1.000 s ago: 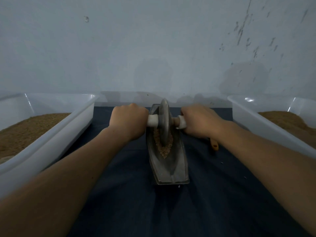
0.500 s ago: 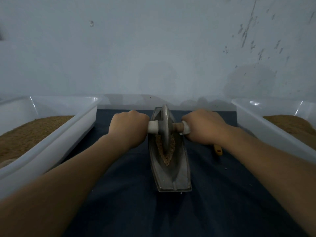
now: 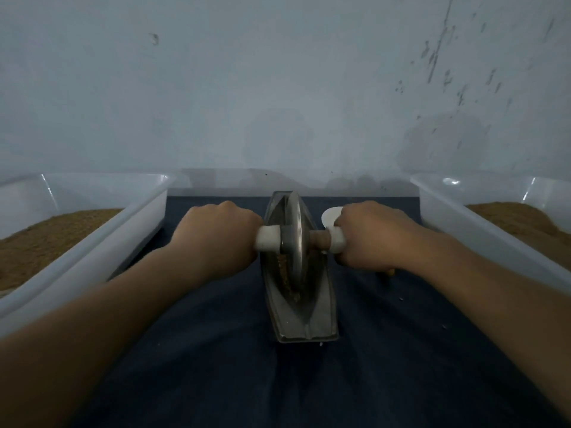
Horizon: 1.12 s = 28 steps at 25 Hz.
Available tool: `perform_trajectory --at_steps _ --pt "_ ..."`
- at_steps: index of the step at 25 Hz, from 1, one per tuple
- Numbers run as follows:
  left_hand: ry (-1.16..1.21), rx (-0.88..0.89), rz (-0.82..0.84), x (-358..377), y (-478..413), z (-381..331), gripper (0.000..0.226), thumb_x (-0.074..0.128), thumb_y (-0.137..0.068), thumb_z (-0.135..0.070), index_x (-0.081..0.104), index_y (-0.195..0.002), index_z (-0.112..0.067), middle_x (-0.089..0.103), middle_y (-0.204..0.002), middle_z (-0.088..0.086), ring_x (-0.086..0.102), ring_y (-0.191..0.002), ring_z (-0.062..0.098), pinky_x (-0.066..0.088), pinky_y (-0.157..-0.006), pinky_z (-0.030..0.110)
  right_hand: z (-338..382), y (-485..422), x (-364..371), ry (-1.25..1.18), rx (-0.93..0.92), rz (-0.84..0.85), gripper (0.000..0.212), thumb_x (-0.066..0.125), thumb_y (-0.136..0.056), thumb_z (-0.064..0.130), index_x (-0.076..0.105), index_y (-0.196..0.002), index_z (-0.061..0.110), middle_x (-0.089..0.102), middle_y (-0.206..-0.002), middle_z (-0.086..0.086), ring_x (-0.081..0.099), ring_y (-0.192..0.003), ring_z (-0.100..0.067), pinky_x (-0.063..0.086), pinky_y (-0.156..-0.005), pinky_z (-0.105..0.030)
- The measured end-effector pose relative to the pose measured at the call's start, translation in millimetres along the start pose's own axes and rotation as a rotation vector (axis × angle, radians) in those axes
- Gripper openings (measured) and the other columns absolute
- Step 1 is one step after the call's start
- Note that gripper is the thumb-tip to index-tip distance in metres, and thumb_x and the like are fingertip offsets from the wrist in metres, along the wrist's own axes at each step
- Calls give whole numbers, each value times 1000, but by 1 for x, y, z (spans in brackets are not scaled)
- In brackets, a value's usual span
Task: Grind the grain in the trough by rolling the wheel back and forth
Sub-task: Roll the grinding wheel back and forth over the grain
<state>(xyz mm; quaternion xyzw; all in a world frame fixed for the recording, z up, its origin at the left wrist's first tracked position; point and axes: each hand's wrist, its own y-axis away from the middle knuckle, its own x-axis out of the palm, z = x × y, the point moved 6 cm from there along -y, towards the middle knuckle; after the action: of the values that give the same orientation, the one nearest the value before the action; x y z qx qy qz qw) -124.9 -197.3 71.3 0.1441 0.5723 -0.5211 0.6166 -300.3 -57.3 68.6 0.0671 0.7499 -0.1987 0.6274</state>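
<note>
Here, both hands are clenched around the axle of the wheel (image 3: 295,239). The left hand (image 3: 216,239) wraps the white sleeve (image 3: 267,242) on its side. The right hand (image 3: 370,236) wraps the matching sleeve on the other side. The fingers curl under the sleeves and are hidden behind the knuckles; only the inner sleeve ends show. The wheel stands upright on edge between the two fists, about equally near to each.

The trough (image 3: 302,319), a boat-shaped metal vessel, lies directly below the axle on a dark blue cloth (image 3: 309,381). Its long axis runs straight away from the person, at right angles to the line joining the fists. The wheel sits in the far half. The blunt near end lies well to the person's side of the fingers. Grain (image 3: 285,273) shows in the groove below and between the fists, just nearer the person than the wheel's contact point.

Judgement: most of the free travel lies toward the person, so the coming stroke calls for an even pull from both hands. An uneven pull would probably turn the wheel against the trough wall.

One white tub (image 3: 92,264) lies outboard of the left fist and another (image 3: 494,242) outboard of the right; both hold brown meal. A white round object (image 3: 330,216) lies just beyond the right fingers.
</note>
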Motion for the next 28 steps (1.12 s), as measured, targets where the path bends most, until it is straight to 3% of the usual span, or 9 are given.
perform_trajectory --at_steps 4,7,11,15,19,23,25,28 --pt "36 -95 66 2 -27 -6 9 60 -88 -32 64 -96 -29 56 -83 -3 51 -69 20 39 -59 34 7 -25 -8 49 88 -13 18 67 -86 45 63 -83 28 63 -80 4 61 -73 -18 50 -62 -31" --pt "50 -19 88 0 -13 -4 14 61 -82 -41 64 -94 -33 55 -78 -8 49 -65 18 35 -53 31 7 -7 -6 68 35 47 15 67 -77 45 59 -79 32 62 -75 8 58 -66 -14 41 -52 -27" --pt "133 44 118 6 11 3 20 55 -69 -49 59 -84 -37 49 -67 -12 45 -54 8 26 -45 23 4 10 -8 107 -58 -81 20 57 -61 55 53 -63 35 53 -55 13 51 -48 -5 31 -42 -22" --pt "3 -73 -15 9 -18 -2 8 59 -87 -37 63 -91 -31 52 -74 -7 48 -59 15 34 -52 29 5 -27 -2 83 29 -116 19 67 -81 43 55 -71 32 60 -71 8 57 -62 -13 42 -51 -27" --pt "-80 -20 -69 -4 -29 -14 8 59 -91 -29 62 -98 -26 41 -74 -3 59 -72 24 38 -57 33 -2 -28 8 24 108 -104 15 64 -87 45 60 -83 32 61 -79 7 59 -71 -17 46 -58 -31" --pt "70 12 18 3 10 5 13 61 -79 -44 55 -85 -34 37 -66 -12 40 -57 13 36 -55 31 3 7 -2 218 -52 -295 25 63 -74 48 46 -64 33 44 -52 12 41 -45 -5 21 -42 -22" --pt "112 -15 84 7 14 15 18 57 -68 -51 56 -78 -36 44 -65 -13 44 -55 12 41 -55 29 9 16 -10 300 -57 -372 30 66 -66 49 41 -59 34 35 -46 14 30 -40 -1 13 -42 -17" --pt "53 -55 96 7 -8 12 15 59 -78 -47 61 -83 -33 51 -73 -9 50 -63 17 42 -57 32 7 -7 -3 136 67 -186 14 65 -78 44 57 -74 34 56 -67 11 50 -57 -12 36 -48 -25"
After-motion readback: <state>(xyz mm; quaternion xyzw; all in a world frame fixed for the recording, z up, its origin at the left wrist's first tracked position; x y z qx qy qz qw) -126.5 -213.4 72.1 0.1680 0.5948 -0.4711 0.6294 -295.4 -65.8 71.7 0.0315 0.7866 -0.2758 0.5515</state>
